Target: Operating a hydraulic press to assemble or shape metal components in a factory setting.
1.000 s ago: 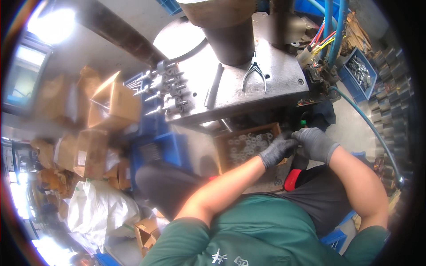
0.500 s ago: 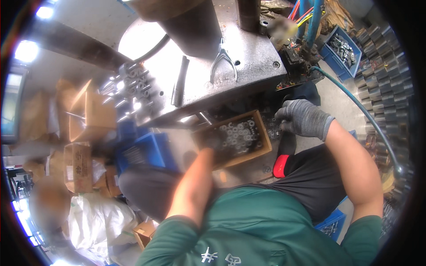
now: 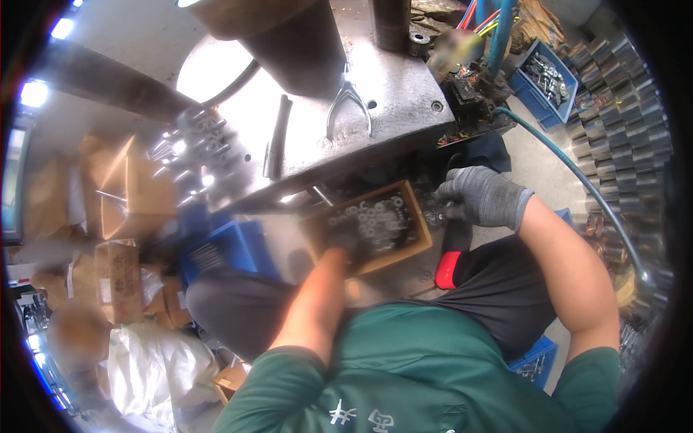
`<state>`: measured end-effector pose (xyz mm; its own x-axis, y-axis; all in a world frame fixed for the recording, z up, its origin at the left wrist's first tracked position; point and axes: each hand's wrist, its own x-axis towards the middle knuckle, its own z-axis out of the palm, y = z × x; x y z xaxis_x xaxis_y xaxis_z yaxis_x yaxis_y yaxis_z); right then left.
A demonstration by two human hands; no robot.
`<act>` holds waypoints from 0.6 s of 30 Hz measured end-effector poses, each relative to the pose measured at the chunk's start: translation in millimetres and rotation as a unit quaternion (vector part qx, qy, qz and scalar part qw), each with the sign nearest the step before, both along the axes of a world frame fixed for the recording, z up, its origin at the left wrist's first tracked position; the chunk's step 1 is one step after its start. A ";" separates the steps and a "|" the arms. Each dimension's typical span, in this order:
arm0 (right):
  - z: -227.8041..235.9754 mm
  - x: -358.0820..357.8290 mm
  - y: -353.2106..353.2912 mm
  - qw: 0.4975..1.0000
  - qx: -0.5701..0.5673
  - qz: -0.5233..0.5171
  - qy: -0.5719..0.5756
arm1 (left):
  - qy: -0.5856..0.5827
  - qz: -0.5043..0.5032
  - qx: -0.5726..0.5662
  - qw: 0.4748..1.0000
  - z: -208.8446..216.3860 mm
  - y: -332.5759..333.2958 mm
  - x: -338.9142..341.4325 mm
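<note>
Metal rings (image 3: 380,224) (shiny) | rectangular box (image 3: 401,257) | left hand (image 3: 348,237) blurred, state unclear | right hand (image 3: 485,198) knit-gloved, curled, hold unclear

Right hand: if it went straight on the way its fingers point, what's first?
Probably the right wall of the brown box, left of the right hand. Depth is unclear: if the hand is above the rim, it could pass over onto the ring-shaped parts inside.
</note>
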<state>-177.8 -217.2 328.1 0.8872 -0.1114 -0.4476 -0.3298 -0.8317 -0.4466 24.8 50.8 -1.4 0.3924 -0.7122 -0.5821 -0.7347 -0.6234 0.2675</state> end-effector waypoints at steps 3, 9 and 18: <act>-2.1 -4.5 -2.1 1.000 -0.004 0.000 0.005 | 0.014 -0.072 0.033 0.997 -3.9 -2.6 1.1; 5.6 15.5 6.7 1.000 0.013 0.027 -0.011 | 0.041 -0.029 0.097 0.994 -33.9 27.2 33.5; 0.7 3.8 2.9 0.999 0.017 0.016 -0.043 | -0.018 -0.006 0.034 0.999 -26.0 10.1 -5.0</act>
